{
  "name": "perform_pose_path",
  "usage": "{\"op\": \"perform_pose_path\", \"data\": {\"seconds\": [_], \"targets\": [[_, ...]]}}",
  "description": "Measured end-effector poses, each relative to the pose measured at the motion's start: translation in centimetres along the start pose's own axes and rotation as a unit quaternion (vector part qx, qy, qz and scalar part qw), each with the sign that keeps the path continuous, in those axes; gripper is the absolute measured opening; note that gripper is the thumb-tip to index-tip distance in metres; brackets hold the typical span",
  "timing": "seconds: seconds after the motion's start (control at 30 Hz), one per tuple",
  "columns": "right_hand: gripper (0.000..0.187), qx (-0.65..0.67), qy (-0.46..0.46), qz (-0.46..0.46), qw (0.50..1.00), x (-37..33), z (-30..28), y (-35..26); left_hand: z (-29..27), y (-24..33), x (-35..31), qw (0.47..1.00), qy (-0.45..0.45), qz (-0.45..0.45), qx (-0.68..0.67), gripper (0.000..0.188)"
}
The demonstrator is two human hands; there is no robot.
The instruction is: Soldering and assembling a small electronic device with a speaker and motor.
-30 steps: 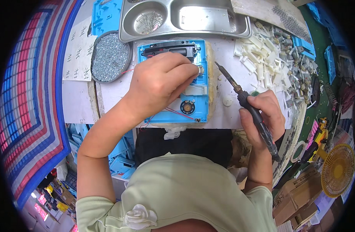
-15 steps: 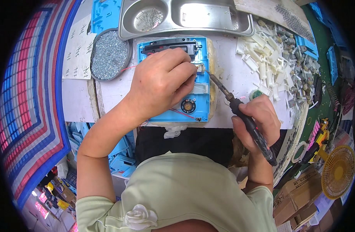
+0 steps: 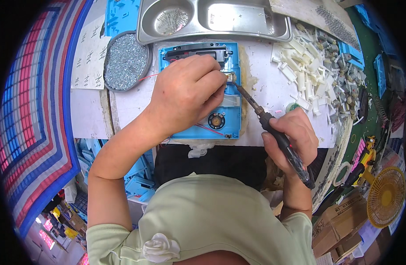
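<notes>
A blue plastic casing (image 3: 235, 119) lies open on the table, with a black part (image 3: 214, 52) along its far edge and a small round speaker (image 3: 216, 120) near its front. My left hand (image 3: 187, 90) reaches over the casing, fingers pinched beside a small metal part (image 3: 231, 77); whatever they hold is hidden. A thin red wire (image 3: 149, 77) shows left of this hand. In my right hand (image 3: 297, 134) is a black soldering iron (image 3: 278, 134), pointing up and left. Its tip is at the small metal part; whether it touches cannot be told.
Behind the casing stands a steel tray (image 3: 196, 33) with compartments. A round dish of screws (image 3: 125, 62) is at the left. White plastic parts (image 3: 300, 70) and small grey motors (image 3: 344, 84) are heaped at the right. Beyond the table's right edge is a yellow fan (image 3: 386, 197).
The soldering iron and my right hand have moved slightly left, bringing the tip closer to the small metal part. The casing has shifted a little to the right.
</notes>
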State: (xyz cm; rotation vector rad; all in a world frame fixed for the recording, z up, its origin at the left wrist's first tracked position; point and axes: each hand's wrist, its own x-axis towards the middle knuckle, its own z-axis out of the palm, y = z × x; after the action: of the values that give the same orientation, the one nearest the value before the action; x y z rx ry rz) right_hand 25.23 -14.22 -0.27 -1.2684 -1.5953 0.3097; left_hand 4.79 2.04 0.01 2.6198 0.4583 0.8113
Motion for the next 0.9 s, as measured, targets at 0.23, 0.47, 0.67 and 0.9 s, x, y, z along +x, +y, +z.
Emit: {"op": "perform_pose_path", "data": {"seconds": [0.23,0.47,0.67,0.9], "targets": [[0.041,-0.001,-0.003,-0.002,1.0,-0.09,0.01,0.1,0.03,-0.01,0.05,1.0,0.001,0.0,0.006,0.024],[0.042,-0.001,-0.003,-0.001,1.0,-0.02,0.12,0.02,0.2,-0.02,-0.07,1.0,0.005,-0.002,0.01,0.023],[0.039,-0.008,0.008,0.001,1.0,-0.16,-0.36,-0.04,0.13,0.08,0.03,1.0,0.005,-0.003,0.013,0.023],[0.037,-0.015,0.018,0.008,1.0,-0.16,-0.75,-0.06,0.02,0.02,0.07,1.0,-0.001,0.001,0.011,0.023]]}}
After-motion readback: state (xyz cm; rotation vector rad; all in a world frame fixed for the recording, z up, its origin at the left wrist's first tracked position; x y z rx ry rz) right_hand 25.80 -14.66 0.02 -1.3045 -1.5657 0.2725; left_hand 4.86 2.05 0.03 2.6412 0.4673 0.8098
